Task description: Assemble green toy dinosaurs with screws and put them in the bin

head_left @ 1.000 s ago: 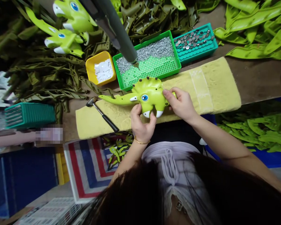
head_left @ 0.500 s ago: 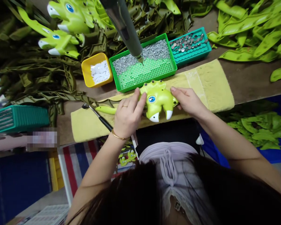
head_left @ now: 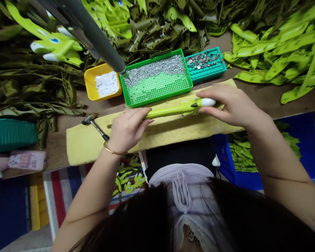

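A lime-green plastic dinosaur toy (head_left: 177, 109) with a white horn tip stands on its edge on the yellow foam pad (head_left: 173, 129). My left hand (head_left: 127, 128) is closed round its tail end. My right hand (head_left: 232, 105) is closed over its head end, next to the white horn. A grey powered screwdriver (head_left: 94, 35) hangs from above, and its tip is over the green tray of screws (head_left: 157, 82).
A yellow tub of white pieces (head_left: 103, 83) and a teal tray of metal discs (head_left: 204, 64) flank the green tray. A small hammer (head_left: 94, 124) lies left of the pad. Heaps of olive and lime shells lie behind, with finished dinosaurs (head_left: 55, 43) at far left.
The dinosaur was lying flat with its eye up; both hands have turned it onto its edge. My left hand slid along to the tail. The view shifted right.
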A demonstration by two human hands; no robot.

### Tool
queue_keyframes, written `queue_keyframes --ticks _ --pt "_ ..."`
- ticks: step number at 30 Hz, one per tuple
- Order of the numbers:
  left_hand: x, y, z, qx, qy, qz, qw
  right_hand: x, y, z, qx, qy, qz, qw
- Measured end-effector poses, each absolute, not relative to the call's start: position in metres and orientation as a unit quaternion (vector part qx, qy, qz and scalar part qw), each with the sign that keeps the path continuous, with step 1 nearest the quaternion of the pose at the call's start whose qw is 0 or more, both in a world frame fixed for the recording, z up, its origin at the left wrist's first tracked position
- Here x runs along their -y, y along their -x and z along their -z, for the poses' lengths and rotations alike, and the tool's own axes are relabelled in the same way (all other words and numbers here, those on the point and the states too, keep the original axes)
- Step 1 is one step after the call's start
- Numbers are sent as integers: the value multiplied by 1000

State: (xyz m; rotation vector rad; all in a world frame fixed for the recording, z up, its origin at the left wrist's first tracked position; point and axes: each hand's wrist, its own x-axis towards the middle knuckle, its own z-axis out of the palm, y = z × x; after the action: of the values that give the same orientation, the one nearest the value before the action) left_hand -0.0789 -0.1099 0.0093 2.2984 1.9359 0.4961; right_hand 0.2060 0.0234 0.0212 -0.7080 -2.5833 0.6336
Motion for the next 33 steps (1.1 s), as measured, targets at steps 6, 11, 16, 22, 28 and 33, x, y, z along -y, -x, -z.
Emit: queue_keyframes --ticks 6,11,16,22,28,33 --pt "103 57 -1 -608 -771 -190 -10 2 -140 -18 964 165 -131 163" --pt "102 58 -3 -577 -789 -212 -25 -2 -132 2 948 141 -153 242" --pt "101 74 -5 -538 -796 -277 4 -12 -139 -5 942 129 -195 241" --pt "89 63 -11 -523 -786 -328 -34 -9 -128 -14 948 183 -168 200" --pt "97 82 -13 -488 -814 -314 -11 -34 -154 -63 941 222 -120 227" --pt "128 138 18 -498 -836 -232 21 -174 -210 -36 728 601 -63 324"
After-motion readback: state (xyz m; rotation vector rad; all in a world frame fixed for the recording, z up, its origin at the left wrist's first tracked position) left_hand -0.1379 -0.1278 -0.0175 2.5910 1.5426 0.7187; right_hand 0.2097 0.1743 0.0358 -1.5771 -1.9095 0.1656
